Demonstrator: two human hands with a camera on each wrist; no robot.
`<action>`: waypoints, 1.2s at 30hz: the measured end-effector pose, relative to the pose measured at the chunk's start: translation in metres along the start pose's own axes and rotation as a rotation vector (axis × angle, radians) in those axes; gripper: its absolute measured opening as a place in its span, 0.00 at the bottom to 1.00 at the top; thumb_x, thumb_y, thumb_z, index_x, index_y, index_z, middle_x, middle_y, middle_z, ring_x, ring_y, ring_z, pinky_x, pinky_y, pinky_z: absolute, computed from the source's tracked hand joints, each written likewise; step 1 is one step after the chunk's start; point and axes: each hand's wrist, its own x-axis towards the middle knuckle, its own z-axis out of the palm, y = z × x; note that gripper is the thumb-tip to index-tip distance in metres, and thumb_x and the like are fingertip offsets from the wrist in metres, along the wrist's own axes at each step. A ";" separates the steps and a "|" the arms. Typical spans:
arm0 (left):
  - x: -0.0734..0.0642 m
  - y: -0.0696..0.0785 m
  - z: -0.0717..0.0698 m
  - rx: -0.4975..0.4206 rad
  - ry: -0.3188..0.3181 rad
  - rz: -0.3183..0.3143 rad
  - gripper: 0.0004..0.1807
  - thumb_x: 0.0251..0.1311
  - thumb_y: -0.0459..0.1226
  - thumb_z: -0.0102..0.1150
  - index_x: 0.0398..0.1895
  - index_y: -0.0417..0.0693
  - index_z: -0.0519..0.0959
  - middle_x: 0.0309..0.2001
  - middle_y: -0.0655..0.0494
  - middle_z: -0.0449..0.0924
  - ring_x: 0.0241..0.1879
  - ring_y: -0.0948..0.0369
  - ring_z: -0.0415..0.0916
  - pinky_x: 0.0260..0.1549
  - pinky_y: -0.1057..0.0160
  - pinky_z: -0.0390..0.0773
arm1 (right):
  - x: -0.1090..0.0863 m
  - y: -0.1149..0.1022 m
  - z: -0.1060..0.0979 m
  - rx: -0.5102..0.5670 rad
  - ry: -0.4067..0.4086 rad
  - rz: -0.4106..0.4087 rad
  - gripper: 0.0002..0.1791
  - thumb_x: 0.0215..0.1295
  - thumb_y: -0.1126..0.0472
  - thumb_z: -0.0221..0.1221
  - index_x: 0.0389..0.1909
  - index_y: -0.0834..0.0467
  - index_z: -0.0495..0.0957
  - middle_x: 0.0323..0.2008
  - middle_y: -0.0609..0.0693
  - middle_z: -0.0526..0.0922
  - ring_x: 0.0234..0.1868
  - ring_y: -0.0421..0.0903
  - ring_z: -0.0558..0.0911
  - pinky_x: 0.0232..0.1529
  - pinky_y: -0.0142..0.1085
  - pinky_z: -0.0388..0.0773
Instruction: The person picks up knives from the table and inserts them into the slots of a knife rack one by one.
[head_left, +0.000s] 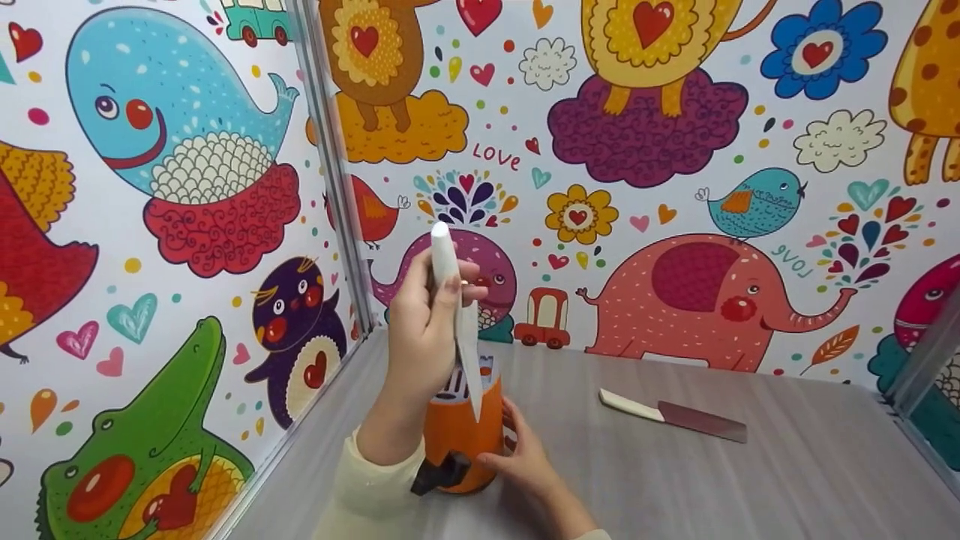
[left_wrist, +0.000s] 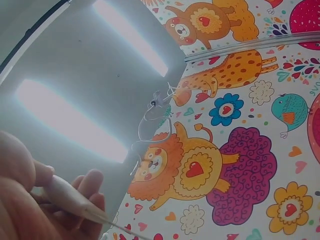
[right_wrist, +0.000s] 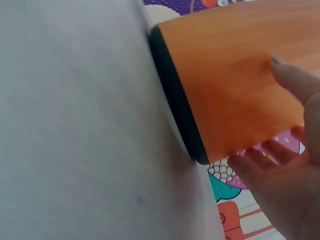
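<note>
My left hand (head_left: 416, 330) grips a knife (head_left: 444, 255) by its white handle, the blade slanting down. In the head view the blade overlaps the front of an orange knife block (head_left: 450, 431); whether they touch I cannot tell. Slots show in the block's grey top. The left wrist view has the fingers curled about the white handle (left_wrist: 70, 197). My right hand (head_left: 529, 457) holds the block's right side. From the right wrist, its thumb lies on the orange wall (right_wrist: 225, 85) and the other fingers reach around the side.
To the right, a cleaver (head_left: 701, 421) with a cream handle lies flat on the grey wood-grain table (head_left: 600, 480). Cartoon-printed panels stand along the left and back. A black clip-like piece (head_left: 442, 472) sits by the left sleeve, in front of the block.
</note>
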 end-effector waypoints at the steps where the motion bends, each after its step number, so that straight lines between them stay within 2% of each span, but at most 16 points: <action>1: 0.001 -0.001 -0.001 0.002 0.006 0.004 0.19 0.82 0.32 0.47 0.69 0.32 0.68 0.54 0.39 0.83 0.50 0.51 0.90 0.63 0.54 0.84 | 0.000 0.000 0.001 -0.013 0.004 0.003 0.58 0.62 0.41 0.75 0.85 0.48 0.53 0.82 0.57 0.62 0.80 0.62 0.65 0.78 0.65 0.63; 8: 0.011 -0.009 0.001 0.056 0.022 0.010 0.19 0.82 0.32 0.48 0.69 0.33 0.69 0.55 0.41 0.84 0.50 0.51 0.90 0.63 0.50 0.84 | -0.002 -0.001 0.002 -0.023 0.010 0.007 0.60 0.59 0.40 0.77 0.85 0.48 0.52 0.82 0.58 0.61 0.80 0.64 0.65 0.78 0.65 0.64; 17: 0.029 -0.021 0.005 0.098 0.026 -0.053 0.19 0.82 0.34 0.48 0.70 0.35 0.69 0.56 0.42 0.85 0.49 0.51 0.90 0.62 0.47 0.84 | -0.004 -0.005 0.003 0.008 0.022 0.057 0.62 0.54 0.37 0.78 0.85 0.45 0.54 0.82 0.54 0.63 0.80 0.61 0.65 0.79 0.63 0.63; 21: 0.042 -0.027 0.007 0.108 0.015 -0.121 0.19 0.83 0.36 0.48 0.70 0.38 0.70 0.57 0.43 0.85 0.52 0.51 0.90 0.64 0.43 0.83 | -0.003 -0.006 0.003 0.006 0.029 0.068 0.63 0.52 0.36 0.79 0.85 0.43 0.54 0.82 0.53 0.63 0.80 0.60 0.65 0.79 0.62 0.63; 26: 0.053 -0.037 0.007 0.104 0.019 -0.203 0.21 0.83 0.38 0.48 0.73 0.41 0.68 0.58 0.44 0.84 0.54 0.49 0.89 0.70 0.38 0.76 | -0.002 -0.007 0.002 0.019 0.026 0.080 0.62 0.51 0.38 0.79 0.84 0.42 0.55 0.82 0.52 0.64 0.81 0.60 0.64 0.80 0.62 0.62; 31: 0.052 -0.050 0.010 0.099 0.013 -0.228 0.21 0.83 0.38 0.49 0.72 0.42 0.69 0.57 0.46 0.85 0.52 0.51 0.90 0.69 0.40 0.78 | -0.001 -0.007 0.002 0.011 0.036 0.068 0.61 0.51 0.39 0.80 0.84 0.40 0.57 0.82 0.52 0.64 0.80 0.60 0.65 0.79 0.63 0.63; 36: 0.036 -0.071 0.010 0.124 -0.002 -0.303 0.20 0.83 0.38 0.49 0.72 0.43 0.69 0.58 0.46 0.85 0.52 0.53 0.90 0.66 0.42 0.80 | -0.001 -0.007 0.002 0.017 0.029 0.072 0.61 0.51 0.39 0.80 0.84 0.40 0.56 0.82 0.51 0.64 0.80 0.60 0.65 0.79 0.63 0.63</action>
